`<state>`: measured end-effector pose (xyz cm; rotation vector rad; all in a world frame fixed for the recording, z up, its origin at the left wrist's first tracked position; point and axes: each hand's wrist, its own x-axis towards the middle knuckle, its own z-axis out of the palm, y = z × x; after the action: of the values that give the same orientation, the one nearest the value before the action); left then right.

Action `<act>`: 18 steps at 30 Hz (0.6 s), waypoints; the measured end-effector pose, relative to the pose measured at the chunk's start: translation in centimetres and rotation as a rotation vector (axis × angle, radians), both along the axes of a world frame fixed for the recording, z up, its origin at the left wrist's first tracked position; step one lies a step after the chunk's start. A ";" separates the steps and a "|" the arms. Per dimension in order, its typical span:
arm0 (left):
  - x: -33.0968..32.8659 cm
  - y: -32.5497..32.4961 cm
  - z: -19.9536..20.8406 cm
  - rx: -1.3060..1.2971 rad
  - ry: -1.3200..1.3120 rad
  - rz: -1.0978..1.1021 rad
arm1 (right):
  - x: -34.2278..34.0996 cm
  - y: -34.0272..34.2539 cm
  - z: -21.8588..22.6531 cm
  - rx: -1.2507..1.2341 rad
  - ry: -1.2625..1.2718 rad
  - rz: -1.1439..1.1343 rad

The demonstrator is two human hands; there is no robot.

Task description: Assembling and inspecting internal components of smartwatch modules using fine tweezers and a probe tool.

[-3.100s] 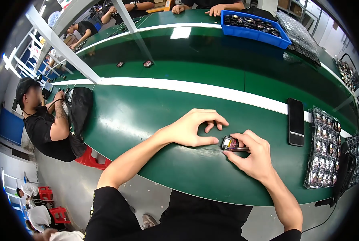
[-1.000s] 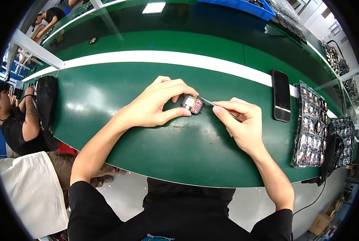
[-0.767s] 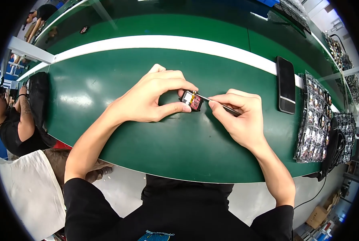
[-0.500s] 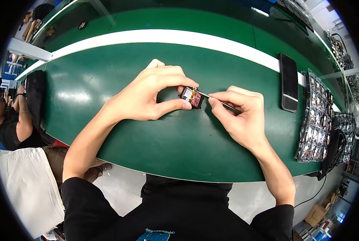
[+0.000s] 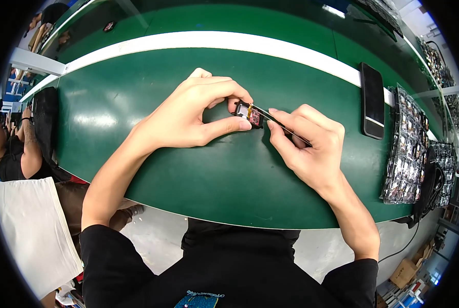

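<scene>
Between the thumb and fingers of my left hand (image 5: 180,115) sits a small open electronic device (image 5: 255,118). It has a black frame, a silver part, a yellow strip and a reddish circuit board facing up. My right hand (image 5: 319,138) is closed in a pinch around thin metal tweezers (image 5: 264,112). Their tip reaches the upper edge of the device, near my left fingertip; whether they grip any part there is too small to tell. Both hands are over the green tabletop (image 5: 214,179).
A black phone (image 5: 371,102) lies at the right, beside clear plastic trays (image 5: 406,149) of small parts. Black cables (image 5: 432,185) hang at the right edge. A white rail (image 5: 203,39) crosses the back. Another person (image 5: 29,149) sits at the far left.
The device has turned slightly and sits a little higher in view. My right hand and the tweezers have shifted slightly right, with the tip still at the device. The whole view has tilted slightly.
</scene>
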<state>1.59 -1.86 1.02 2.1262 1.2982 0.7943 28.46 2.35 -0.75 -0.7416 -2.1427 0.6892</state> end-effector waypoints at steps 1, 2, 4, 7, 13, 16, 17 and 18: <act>0.0 0.0 0.1 -0.017 0.014 -0.004 | 0.0 0.0 -0.1 0.022 -0.011 -0.005; 0.0 0.0 -0.1 -0.018 0.014 -0.002 | -0.1 0.0 -0.2 0.022 -0.012 -0.003; -0.1 0.1 -0.7 0.059 -0.032 -0.004 | -0.3 0.1 -0.3 0.043 0.012 -0.007; -0.2 0.3 -0.6 0.054 -0.013 -0.024 | -0.5 0.0 -0.2 0.052 0.012 -0.005; -1.6 0.8 -0.9 -0.056 -0.086 -0.086 | 0.0 0.3 0.5 -0.213 0.007 0.046; -1.7 1.0 -0.5 -0.092 -0.099 -0.110 | 0.1 0.4 0.6 -0.258 0.029 0.043; -1.7 1.0 -0.5 -0.093 -0.106 -0.114 | 0.2 0.5 0.6 -0.270 0.021 0.051; -1.7 1.0 -0.5 -0.095 -0.106 -0.115 | 0.2 0.4 0.6 -0.272 0.021 0.050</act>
<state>-0.14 -0.89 0.48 2.0354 1.1269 0.7707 28.64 2.77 -0.11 -0.8204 -2.0769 1.0252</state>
